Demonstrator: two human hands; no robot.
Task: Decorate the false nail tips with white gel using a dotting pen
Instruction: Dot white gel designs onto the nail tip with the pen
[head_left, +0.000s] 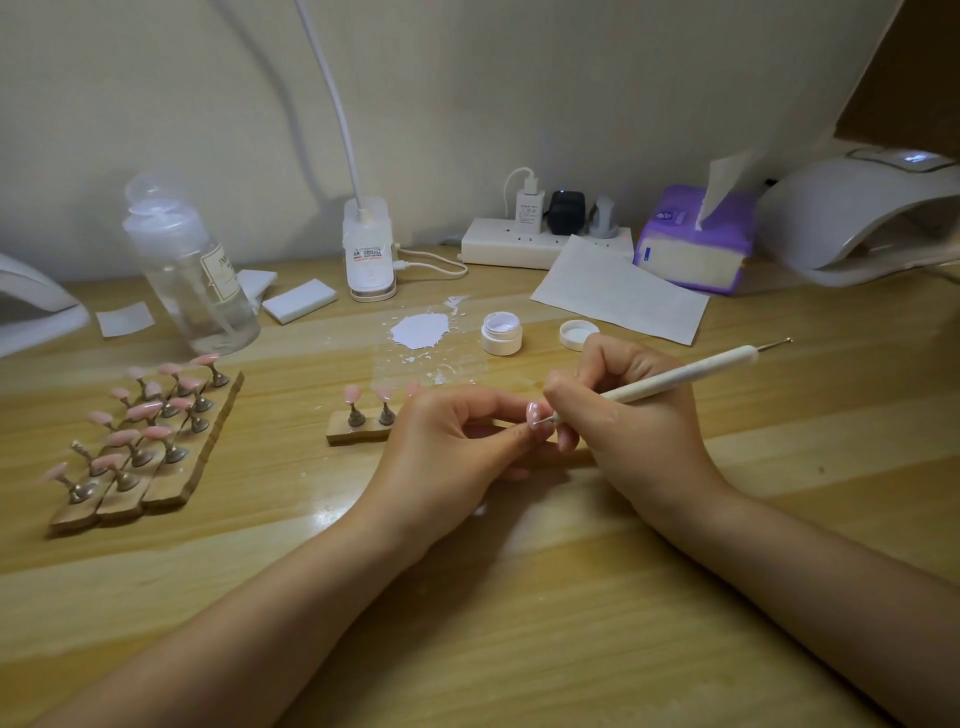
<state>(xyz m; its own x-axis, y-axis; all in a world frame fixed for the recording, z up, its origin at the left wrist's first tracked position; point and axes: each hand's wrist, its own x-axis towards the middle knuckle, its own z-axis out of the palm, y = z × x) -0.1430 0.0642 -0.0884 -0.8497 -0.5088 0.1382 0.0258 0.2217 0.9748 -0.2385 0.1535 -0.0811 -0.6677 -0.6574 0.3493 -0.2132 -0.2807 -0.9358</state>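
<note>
My left hand (457, 441) pinches a pink false nail tip (533, 414) that carries white dots, holding it just above the table. My right hand (623, 415) grips a white dotting pen (680, 375); its lower metal tip touches the nail. Behind my left hand a small wooden holder (358, 434) carries pink tips on stands. At the left, wooden holders (150, 441) carry several more pink tips. An open white gel jar (501, 332) stands beside its lid (577, 333) and a smear of white gel (420, 331) on a clear sheet.
A clear pump bottle (189, 270) stands at the back left, with white sponge blocks (298, 300) beside it. A lamp base (368, 254), power strip (540, 241), paper sheet (618, 293), purple tissue pack (696, 244) and nail curing lamp (862, 218) line the back.
</note>
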